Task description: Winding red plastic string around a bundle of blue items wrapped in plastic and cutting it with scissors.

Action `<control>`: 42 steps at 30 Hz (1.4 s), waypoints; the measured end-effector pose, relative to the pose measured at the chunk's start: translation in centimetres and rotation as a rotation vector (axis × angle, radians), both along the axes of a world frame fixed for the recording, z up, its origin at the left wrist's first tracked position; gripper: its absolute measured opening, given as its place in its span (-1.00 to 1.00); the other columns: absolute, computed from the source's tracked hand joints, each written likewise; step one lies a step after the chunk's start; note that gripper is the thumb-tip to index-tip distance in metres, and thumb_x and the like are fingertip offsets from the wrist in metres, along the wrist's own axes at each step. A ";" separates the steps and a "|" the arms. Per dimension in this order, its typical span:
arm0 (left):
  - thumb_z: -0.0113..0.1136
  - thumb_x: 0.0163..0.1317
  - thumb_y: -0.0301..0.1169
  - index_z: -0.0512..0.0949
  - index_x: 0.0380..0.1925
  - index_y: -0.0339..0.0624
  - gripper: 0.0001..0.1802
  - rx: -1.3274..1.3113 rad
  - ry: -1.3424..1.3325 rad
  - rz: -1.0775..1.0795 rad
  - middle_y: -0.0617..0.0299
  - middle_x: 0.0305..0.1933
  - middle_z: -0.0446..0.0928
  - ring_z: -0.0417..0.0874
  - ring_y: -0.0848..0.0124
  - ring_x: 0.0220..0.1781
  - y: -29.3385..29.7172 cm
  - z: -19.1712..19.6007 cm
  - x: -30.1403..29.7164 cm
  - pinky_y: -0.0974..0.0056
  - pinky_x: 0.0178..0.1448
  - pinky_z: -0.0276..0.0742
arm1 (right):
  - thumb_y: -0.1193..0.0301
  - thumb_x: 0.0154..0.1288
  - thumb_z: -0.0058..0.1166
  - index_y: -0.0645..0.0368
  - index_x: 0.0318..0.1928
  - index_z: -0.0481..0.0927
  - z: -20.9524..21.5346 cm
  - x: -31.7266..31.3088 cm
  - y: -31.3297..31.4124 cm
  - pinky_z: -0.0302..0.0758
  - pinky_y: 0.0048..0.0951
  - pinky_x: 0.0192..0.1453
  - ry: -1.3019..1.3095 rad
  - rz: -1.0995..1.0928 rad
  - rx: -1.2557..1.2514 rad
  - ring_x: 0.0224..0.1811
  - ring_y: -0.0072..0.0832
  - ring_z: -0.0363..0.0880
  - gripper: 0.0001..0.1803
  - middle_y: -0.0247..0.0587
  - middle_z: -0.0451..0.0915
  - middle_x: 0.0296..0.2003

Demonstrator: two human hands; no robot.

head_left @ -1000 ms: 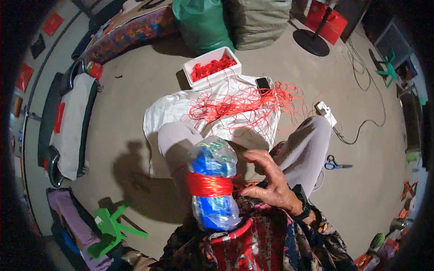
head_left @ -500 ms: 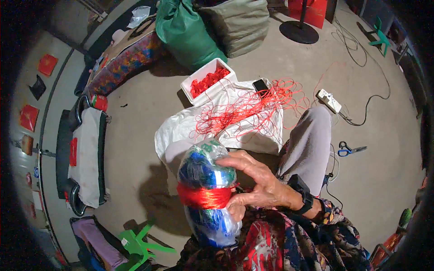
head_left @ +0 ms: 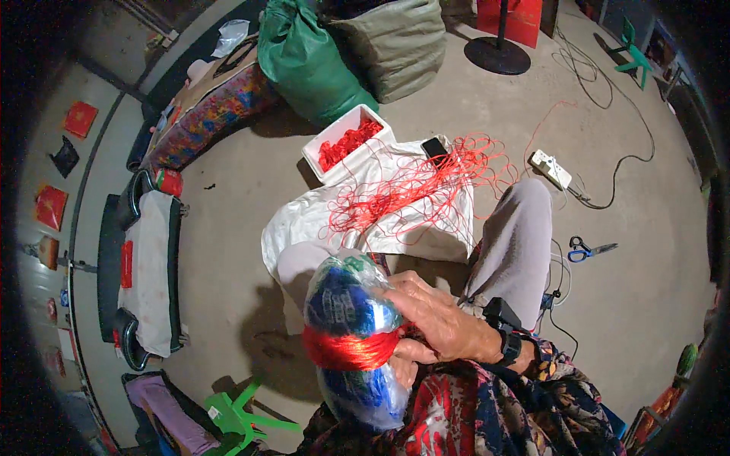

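In front of my chest is a clear plastic bundle (head_left: pixel 351 319) stuffed with blue material, a thick band of red thread (head_left: pixel 348 351) wound around its middle. My right hand (head_left: pixel 441 328), a black strap on its wrist, grips the bundle's right side with fingers curled over the red band. My left hand is hidden; I cannot tell whether it supports the bundle from behind. A strand runs from the band toward a loose tangle of red thread (head_left: pixel 414 190) lying on a white cloth (head_left: pixel 304 220) on the floor beyond my knees.
A white box of red thread (head_left: pixel 346 140) and a black phone (head_left: pixel 435 147) sit at the cloth's far edge. Green (head_left: pixel 304 61) and olive (head_left: pixel 395 42) sacks stand behind. Blue-handled scissors (head_left: pixel 589 249) and a power strip (head_left: pixel 551 169) lie right; a green stool (head_left: pixel 243 414) lies lower left.
My right hand has slid around the bundle's right side over the red band. My view has shifted, so the floor things sit further right and lower in frame.
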State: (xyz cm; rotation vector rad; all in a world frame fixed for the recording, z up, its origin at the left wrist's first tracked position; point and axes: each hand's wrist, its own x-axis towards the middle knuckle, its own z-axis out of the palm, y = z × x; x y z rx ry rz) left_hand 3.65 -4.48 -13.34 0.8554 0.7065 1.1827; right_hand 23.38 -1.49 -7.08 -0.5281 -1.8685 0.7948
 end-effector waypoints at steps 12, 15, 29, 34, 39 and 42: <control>0.04 0.30 -0.35 0.31 0.17 -0.22 -0.55 0.266 0.792 0.178 0.17 -0.03 0.48 0.47 0.39 -0.04 -1.1 0.5 3.0 0.29 0.17 0.30 | 0.35 0.16 0.09 0.44 0.18 0.29 -0.4 0.5 -0.7 0.43 -0.09 0.03 -0.017 -0.059 0.013 -0.09 0.03 0.47 -0.38 0.13 0.49 -0.13; -0.03 0.32 -0.26 0.25 0.22 -0.18 -0.50 0.079 0.281 0.155 0.20 0.02 0.48 0.45 0.41 -0.10 -1.2 -0.1 1.5 0.29 0.08 0.28 | 0.38 0.14 0.15 0.39 0.21 0.28 1.1 0.6 -0.4 0.42 -0.13 0.08 -0.035 0.053 -0.112 -0.04 0.00 0.48 -0.35 0.14 0.48 -0.04; -0.13 0.31 0.14 0.07 0.39 -0.11 -0.21 -0.578 -0.399 0.204 0.29 0.21 0.45 0.47 0.46 -0.24 -8.1 -2.4 -2.8 0.25 -0.16 0.38 | 0.34 0.08 0.35 0.27 0.08 0.45 -1.2 2.0 -0.9 0.39 -0.33 0.18 0.117 0.017 -0.493 0.04 -0.34 0.50 -0.43 -0.16 0.56 -0.07; 0.01 0.21 0.05 0.17 0.29 -0.16 -0.25 -0.497 -0.454 0.100 0.26 0.11 0.49 0.50 0.43 -0.20 -7.5 0.0 -0.6 0.25 -0.10 0.41 | 0.35 0.15 0.28 0.27 0.10 0.44 -0.6 0.9 -0.8 0.39 -0.26 0.18 0.100 0.006 -0.418 0.08 -0.19 0.47 -0.47 -0.09 0.53 -0.03; 0.15 0.11 -0.05 0.27 0.19 -0.20 -0.29 -0.448 -0.397 0.023 0.24 0.01 0.53 0.54 0.41 -0.16 -7.1 0.4 0.0 0.26 -0.04 0.44 | 0.35 0.25 0.19 0.40 0.15 0.36 -1.3 0.5 -1.1 0.34 -0.15 0.23 0.052 -0.015 -0.417 0.15 -0.01 0.42 -0.45 0.17 0.44 0.07; 0.24 0.05 -0.10 0.34 0.13 -0.22 -0.32 -0.382 -0.291 -0.002 0.22 -0.05 0.55 0.56 0.39 -0.14 -5.5 1.3 -1.0 0.27 0.00 0.46 | 0.36 0.29 0.11 0.34 0.14 0.37 -1.5 0.0 -0.9 0.38 -0.31 0.17 0.063 -0.064 -0.324 0.09 -0.09 0.47 -0.53 0.08 0.46 0.05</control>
